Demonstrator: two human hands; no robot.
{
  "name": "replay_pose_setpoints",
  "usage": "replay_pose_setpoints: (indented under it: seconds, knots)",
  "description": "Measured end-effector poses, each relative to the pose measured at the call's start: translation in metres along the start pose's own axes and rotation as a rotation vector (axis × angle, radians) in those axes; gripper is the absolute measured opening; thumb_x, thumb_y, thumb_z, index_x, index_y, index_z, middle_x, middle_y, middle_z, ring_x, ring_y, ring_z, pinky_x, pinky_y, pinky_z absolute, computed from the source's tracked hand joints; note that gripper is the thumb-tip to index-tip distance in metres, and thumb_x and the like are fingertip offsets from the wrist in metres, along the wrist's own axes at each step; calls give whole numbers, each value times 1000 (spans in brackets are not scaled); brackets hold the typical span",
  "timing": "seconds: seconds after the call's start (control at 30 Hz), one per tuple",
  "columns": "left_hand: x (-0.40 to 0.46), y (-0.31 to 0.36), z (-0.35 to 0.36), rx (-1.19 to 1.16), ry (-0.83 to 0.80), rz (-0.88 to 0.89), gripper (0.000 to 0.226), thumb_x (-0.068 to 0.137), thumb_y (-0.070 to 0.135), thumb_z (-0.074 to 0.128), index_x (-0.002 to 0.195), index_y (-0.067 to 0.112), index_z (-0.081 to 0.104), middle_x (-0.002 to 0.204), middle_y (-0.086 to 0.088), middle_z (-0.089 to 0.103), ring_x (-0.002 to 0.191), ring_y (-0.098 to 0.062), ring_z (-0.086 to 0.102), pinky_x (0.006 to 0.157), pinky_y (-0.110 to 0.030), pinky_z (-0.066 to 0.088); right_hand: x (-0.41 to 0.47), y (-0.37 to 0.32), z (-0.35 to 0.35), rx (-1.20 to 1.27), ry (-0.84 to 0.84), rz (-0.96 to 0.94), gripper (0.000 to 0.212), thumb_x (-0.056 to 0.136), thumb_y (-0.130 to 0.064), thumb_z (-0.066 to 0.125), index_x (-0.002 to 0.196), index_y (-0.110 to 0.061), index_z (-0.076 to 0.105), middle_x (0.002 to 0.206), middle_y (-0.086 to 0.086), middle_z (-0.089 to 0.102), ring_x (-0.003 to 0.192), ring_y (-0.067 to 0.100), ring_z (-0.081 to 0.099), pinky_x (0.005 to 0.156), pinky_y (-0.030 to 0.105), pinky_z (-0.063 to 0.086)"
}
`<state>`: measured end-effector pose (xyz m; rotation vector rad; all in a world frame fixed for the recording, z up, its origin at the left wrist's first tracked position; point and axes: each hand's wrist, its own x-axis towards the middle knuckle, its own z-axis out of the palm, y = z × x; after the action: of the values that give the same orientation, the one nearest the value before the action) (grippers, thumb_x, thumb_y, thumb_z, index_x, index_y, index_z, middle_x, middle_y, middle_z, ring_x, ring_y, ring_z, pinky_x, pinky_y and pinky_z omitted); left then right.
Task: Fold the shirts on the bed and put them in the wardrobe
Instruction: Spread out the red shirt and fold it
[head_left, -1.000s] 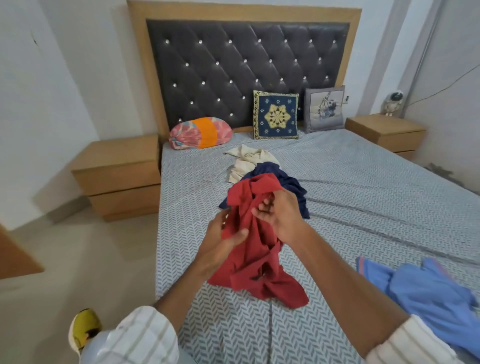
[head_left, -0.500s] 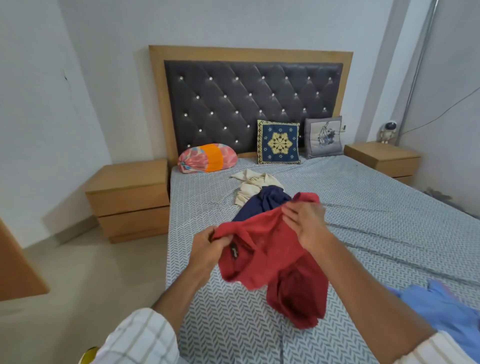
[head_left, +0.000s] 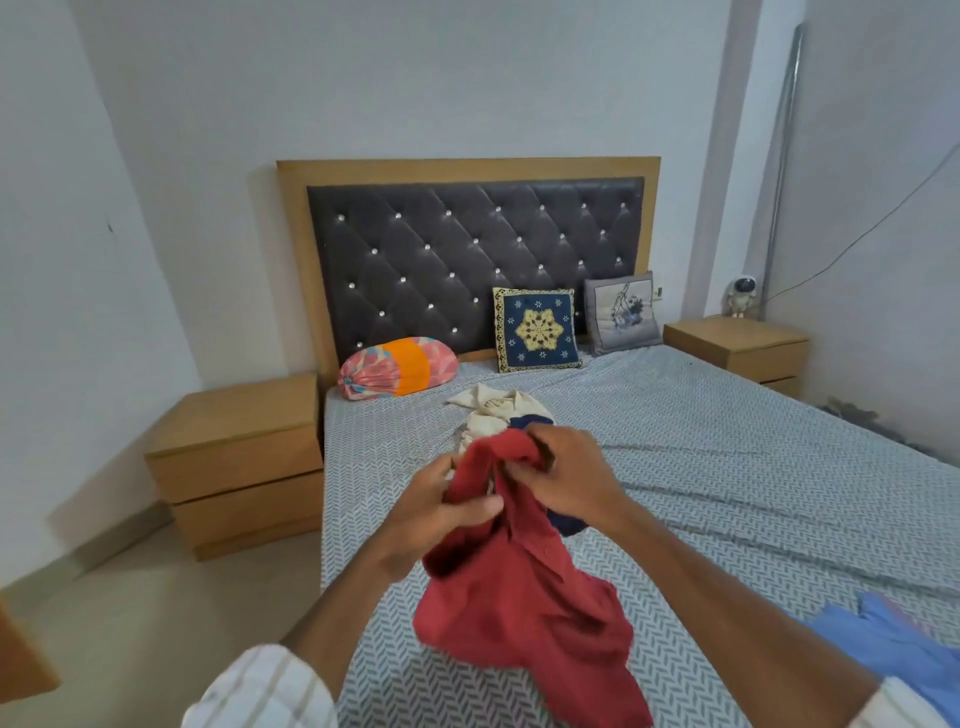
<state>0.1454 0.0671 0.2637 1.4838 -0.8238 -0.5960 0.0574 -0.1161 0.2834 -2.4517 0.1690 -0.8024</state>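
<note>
A crumpled red shirt (head_left: 524, 597) hangs above the bed (head_left: 727, 467), held up by both hands. My left hand (head_left: 431, 514) grips its upper left part. My right hand (head_left: 571, 478) pinches the top edge close beside it. Behind the hands lies a cream shirt (head_left: 493, 415) in a heap, with a navy shirt (head_left: 569, 525) mostly hidden by the red one. A light blue shirt (head_left: 904, 649) lies at the bed's lower right edge. The wardrobe is not in view.
A bolster (head_left: 397, 366) and two cushions (head_left: 537, 330) lean at the tufted headboard (head_left: 467, 260). Wooden nightstands stand on both sides (head_left: 234, 457), the right one (head_left: 737, 348) carrying a small figurine. A wooden edge (head_left: 21, 660) shows at lower left.
My hands have come close together and bunched the top of the red shirt, which was spread wider before. The view has tilted up, showing more wall.
</note>
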Motion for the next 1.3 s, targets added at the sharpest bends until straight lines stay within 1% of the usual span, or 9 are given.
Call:
replay_pose_setpoints:
  seconds: [0.17, 0.33, 0.53, 0.7, 0.8, 0.93, 1.07, 1.2, 1.3]
  knots:
    - [-12, -45, -3, 107, -11, -120, 7, 80, 4, 80, 85, 4, 76, 89, -10, 74, 84, -20, 69, 78, -29, 53, 18, -7, -19, 208, 208, 169, 9, 85, -27, 68, 92, -20, 67, 74, -7, 64, 70, 10, 59, 66, 27, 45]
    - [8, -35, -22, -48, 293, -114, 29, 95, 18, 63, 68, 7, 63, 73, -7, 50, 75, -21, 41, 69, -33, 36, 25, 16, -42, 385, 206, 371, 32, 73, -36, 66, 74, -4, 61, 63, -2, 58, 63, 15, 55, 59, 33, 43]
    - [37, 35, -39, 179, 504, 22, 26, 96, 18, 60, 70, 18, 60, 69, -2, 54, 69, -17, 45, 63, -30, 33, 25, 21, -71, 506, 102, 240, 16, 93, -40, 65, 107, -35, 69, 104, -10, 73, 98, 8, 68, 85, 29, 55]
    - [24, 103, -51, 788, 213, 144, 41, 70, 55, 80, 92, 22, 74, 84, 9, 67, 80, -4, 58, 75, -26, 44, 41, 3, -108, 159, 172, 213, 28, 87, -52, 67, 82, -25, 74, 77, -12, 71, 76, 2, 64, 65, 22, 46]
    - [28, 124, -55, 1163, 233, 215, 29, 82, 45, 74, 108, 33, 74, 103, 16, 72, 101, -8, 63, 92, -30, 48, 51, -3, -129, 197, 222, 253, 41, 80, -55, 74, 56, -22, 68, 62, -7, 68, 68, 12, 67, 59, 28, 50]
    - [35, 128, -62, 770, 309, 271, 21, 96, 20, 62, 96, 33, 77, 84, 24, 71, 85, 5, 63, 82, -20, 45, 57, -1, -142, 382, 103, 245, 67, 60, -70, 79, 85, -8, 75, 96, 12, 75, 98, 28, 71, 91, 46, 57]
    - [32, 125, -62, 410, 385, 198, 31, 95, 16, 62, 73, 31, 78, 76, 12, 72, 77, -7, 62, 77, -25, 46, 51, 2, -146, 308, -35, 207, 27, 84, -40, 74, 73, -15, 72, 68, -7, 67, 66, 7, 62, 63, 22, 50]
    - [27, 144, -73, 799, 229, 126, 30, 62, 50, 85, 86, 35, 77, 84, 8, 74, 84, -14, 69, 81, -32, 52, 57, -7, -158, 54, 121, 122, 45, 82, -47, 74, 59, -14, 53, 55, -3, 41, 50, 5, 36, 53, 30, 28]
    - [29, 166, -76, 1197, 188, 132, 35, 57, 52, 85, 85, 34, 74, 77, 13, 72, 78, -6, 67, 71, -26, 51, 53, -25, -182, -144, -97, 118, 31, 63, -45, 90, 72, -22, 71, 65, -15, 65, 60, -2, 57, 61, 21, 47]
